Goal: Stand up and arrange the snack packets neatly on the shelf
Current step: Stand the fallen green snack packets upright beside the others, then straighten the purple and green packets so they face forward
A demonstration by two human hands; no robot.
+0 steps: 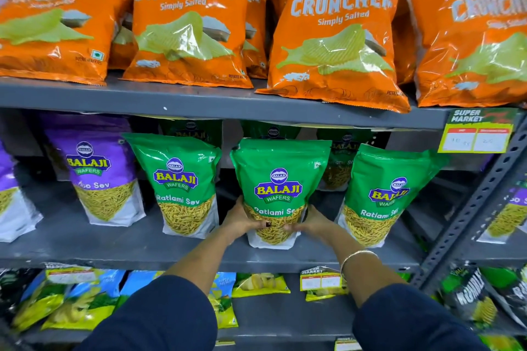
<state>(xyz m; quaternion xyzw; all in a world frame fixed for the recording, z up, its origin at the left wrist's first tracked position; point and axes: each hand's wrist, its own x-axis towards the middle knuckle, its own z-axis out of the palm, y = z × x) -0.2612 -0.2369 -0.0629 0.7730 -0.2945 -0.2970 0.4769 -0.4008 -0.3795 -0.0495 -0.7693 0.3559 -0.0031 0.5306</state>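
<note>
Both hands clamp the middle green Ratlami Sev pouch (278, 194) low on its sides: left hand (245, 222) with fingers wrapped on its left lower edge, right hand (310, 222) closed on the right lower edge. The pouch stands upright near the front edge of the middle shelf (142, 251), base touching the shelf.

Progress, judged: roughly midway. The middle shelf front row already stands: a purple Aloo Sev pouch (102, 179) toward the left, a green pouch (179, 185) beside it, the held one, then another green pouch (382, 194) toward the right end, tilted slightly. More green pouches sit behind, partly hidden. Gaps between the front ones look uneven, so spacing and squaring are probably left.

On the top shelf (199, 100), orange Crunchem bags (188, 20) lean back in a loose row, and one at right (333, 40) overhangs the front edge; it likely needs straightening. On the bottom shelf (285, 313), blue and yellow packets (85, 299) lie flat and jumbled, not stood up.

A price tag (476, 131) hangs on the top shelf's front edge at right.
</note>
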